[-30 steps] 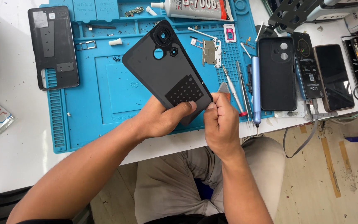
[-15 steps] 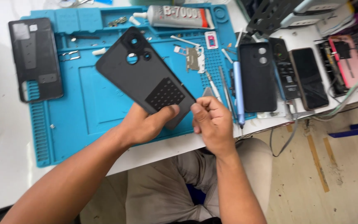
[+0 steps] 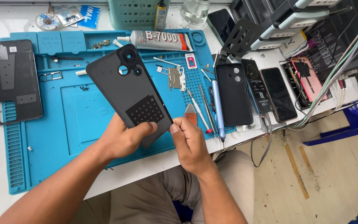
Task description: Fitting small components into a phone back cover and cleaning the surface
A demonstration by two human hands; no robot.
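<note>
Both hands meet at frame centre: the left hand [image 3: 125,139] still grips the matte black plastic phone back cover [image 3: 130,95], now raised higher over the blue silicone work mat [image 3: 63,120], while the right hand [image 3: 189,143] pinches its lower corner.

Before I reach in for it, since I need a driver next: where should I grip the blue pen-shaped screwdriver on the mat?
Grip the blue pen-shaped screwdriver around the middle of its barrel, coming from above. It lies flat on the blue mat, pointing toward the table edge, with thin tools close on one side and a black phone case on the other, so pinch narrowly and lift straight up.
</note>
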